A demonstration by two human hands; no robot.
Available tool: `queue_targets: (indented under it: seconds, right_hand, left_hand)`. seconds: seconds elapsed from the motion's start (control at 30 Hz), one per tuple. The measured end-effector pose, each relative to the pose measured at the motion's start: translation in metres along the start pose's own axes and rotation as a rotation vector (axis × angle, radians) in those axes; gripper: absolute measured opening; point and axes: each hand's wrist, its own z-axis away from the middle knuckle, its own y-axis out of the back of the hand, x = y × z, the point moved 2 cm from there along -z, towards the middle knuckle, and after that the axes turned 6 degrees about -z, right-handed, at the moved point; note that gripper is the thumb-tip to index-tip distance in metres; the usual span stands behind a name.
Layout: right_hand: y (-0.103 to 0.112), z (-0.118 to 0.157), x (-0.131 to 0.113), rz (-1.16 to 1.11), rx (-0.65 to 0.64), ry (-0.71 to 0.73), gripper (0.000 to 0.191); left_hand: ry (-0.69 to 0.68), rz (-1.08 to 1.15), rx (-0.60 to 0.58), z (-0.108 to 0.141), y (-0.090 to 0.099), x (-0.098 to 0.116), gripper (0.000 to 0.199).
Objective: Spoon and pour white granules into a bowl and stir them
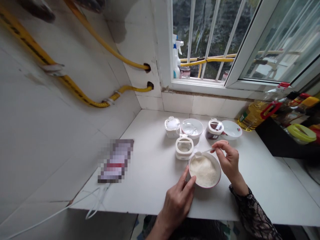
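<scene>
A bowl (217,181) of off-white powder stands near the front of the white counter. My left hand (178,198) steadies the bowl at its left side, one fingertip at the rim and others along the outside. Between the fingers of my right hand (228,158) is the handle of a small white spoon (198,154), its head just above the bowl's far rim; what the spoon carries is unclear. Just behind the bowl is a square clear jar (184,154) with a white rim.
Along the back stand a jar of white grains (172,125), a glass bowl (196,126), a jar with dark contents (214,130) and a flower-patterned dish (232,130). An oil bottle (255,113) and a black condiment box (267,136) are rightward. A pixelated object (117,161) with a white cable lies left.
</scene>
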Motion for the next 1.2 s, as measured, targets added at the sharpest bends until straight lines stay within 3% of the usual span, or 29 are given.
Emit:
queue_targets:
  seconds: [0.2, 0.37, 0.53, 0.77, 1.2]
  right_hand:
    - [-0.008, 0.007, 0.009, 0.101, -0.182, 0.068, 0.018]
    - [-0.017, 0.01, 0.01, 0.052, -0.283, 0.004, 0.019]
    - [-0.012, 0.009, 0.013, -0.049, -0.172, -0.179, 0.019]
    - [-0.007, 0.007, 0.022, -0.331, -0.061, -0.618, 0.013]
    - [-0.005, 0.006, 0.026, -0.408, -0.008, -0.772, 0.011]
  left_hand:
    - [0.013, -0.004, -0.001, 0.001, 0.0, 0.0, 0.042]
    - [0.017, 0.002, 0.004, 0.002, -0.001, -0.001, 0.045]
    - [0.013, 0.011, 0.007, 0.001, -0.001, 0.0, 0.043]
    - [0.012, 0.009, -0.004, 0.001, 0.0, 0.0, 0.04]
    - [0.005, 0.001, -0.015, -0.001, 0.001, 0.001, 0.042]
